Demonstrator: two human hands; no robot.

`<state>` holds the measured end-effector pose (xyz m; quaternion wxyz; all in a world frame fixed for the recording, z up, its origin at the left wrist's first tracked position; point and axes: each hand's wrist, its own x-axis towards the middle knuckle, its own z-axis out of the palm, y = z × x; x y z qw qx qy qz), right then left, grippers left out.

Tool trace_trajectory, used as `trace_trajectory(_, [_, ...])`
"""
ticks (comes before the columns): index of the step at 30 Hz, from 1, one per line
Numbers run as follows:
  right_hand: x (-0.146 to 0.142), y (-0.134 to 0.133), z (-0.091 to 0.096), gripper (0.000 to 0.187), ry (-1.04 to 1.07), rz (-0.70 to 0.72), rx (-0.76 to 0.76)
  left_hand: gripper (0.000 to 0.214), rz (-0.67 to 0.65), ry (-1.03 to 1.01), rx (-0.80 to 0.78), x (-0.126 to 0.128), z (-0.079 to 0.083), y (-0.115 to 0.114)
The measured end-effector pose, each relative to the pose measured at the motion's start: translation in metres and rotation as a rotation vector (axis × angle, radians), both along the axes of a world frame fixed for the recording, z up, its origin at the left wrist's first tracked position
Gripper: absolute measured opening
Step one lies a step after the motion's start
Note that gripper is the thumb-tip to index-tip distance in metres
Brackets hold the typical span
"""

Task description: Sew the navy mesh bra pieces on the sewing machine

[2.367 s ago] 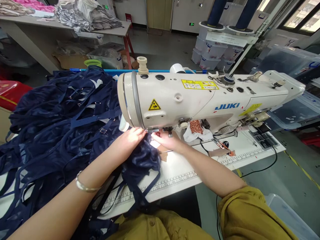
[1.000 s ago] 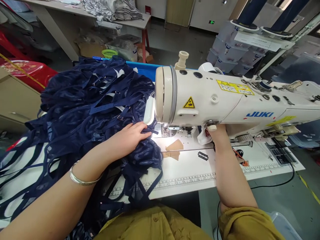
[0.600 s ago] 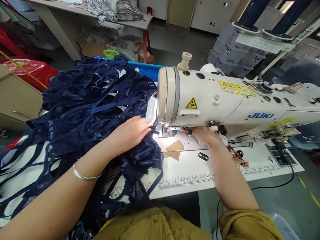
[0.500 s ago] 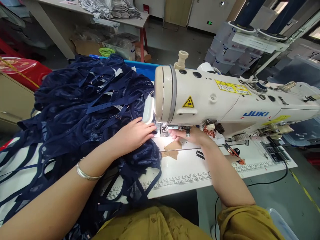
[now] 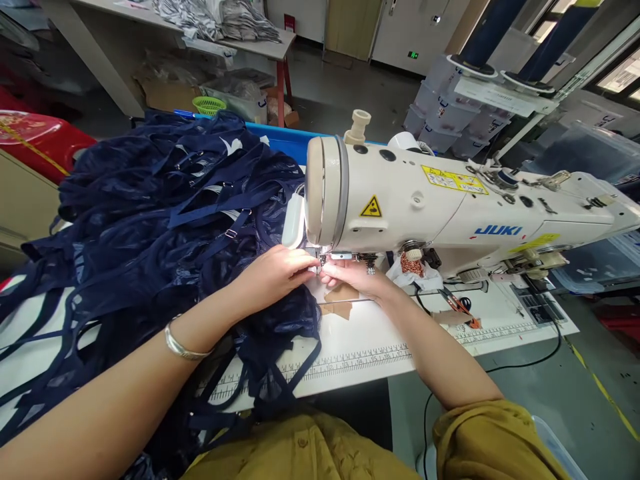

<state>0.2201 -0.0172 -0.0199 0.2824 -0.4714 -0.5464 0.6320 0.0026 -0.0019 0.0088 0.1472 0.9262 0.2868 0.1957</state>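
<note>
A cream JUKI sewing machine (image 5: pixel 440 207) stands on a white table (image 5: pixel 380 340) with a printed ruler along its front edge. My left hand (image 5: pixel 273 273) rests on navy blue fabric (image 5: pixel 280 320) right below the needle, fingers pinched together. My right hand (image 5: pixel 353 277) meets it from the right under the presser foot, fingers closed on something small I cannot make out. A big heap of navy straps and mesh garments (image 5: pixel 145 213) covers the left of the table.
A cloth holding small copper-coloured pieces (image 5: pixel 413 267) lies under the machine arm. Orange-handled snips (image 5: pixel 463 310) lie to the right. Brown tape patches (image 5: pixel 337 300) are stuck near the needle plate. A blue bin edge (image 5: pixel 280 133) is behind, thread cones (image 5: pixel 487 30) at the back right.
My right hand has come back from under the machine arm by the cloth to the needle, meeting my left hand. The left hand stayed on the fabric. The razor blade on the table is now hidden.
</note>
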Motion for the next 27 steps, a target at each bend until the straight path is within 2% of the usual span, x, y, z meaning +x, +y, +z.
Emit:
trace_trajectory(3, [-0.007, -0.001, 0.003, 0.019, -0.069, 0.019, -0.040, 0.027, -0.034, -0.073, -0.082, 0.005, -0.008, 0.002])
trace_trajectory(8, [-0.012, -0.002, 0.008, 0.019, -0.105, 0.014, -0.057, 0.024, 0.033, -0.165, -0.296, 0.003, -0.012, 0.005])
trace_trajectory(17, [-0.013, -0.003, 0.012, 0.009, -0.014, -0.011, -0.116, 0.024, 0.124, -0.161, -0.434, 0.004, -0.010, 0.002])
trace_trajectory(22, [-0.013, -0.004, 0.011, 0.017, 0.020, 0.001, -0.078, 0.027, 0.142, -0.143, -0.504, 0.005, -0.012, 0.003])
trace_trajectory(27, [-0.018, -0.008, 0.016, 0.019, -0.152, 0.013, -0.005, 0.028, 0.172, -0.161, -0.622, 0.004, -0.014, 0.004])
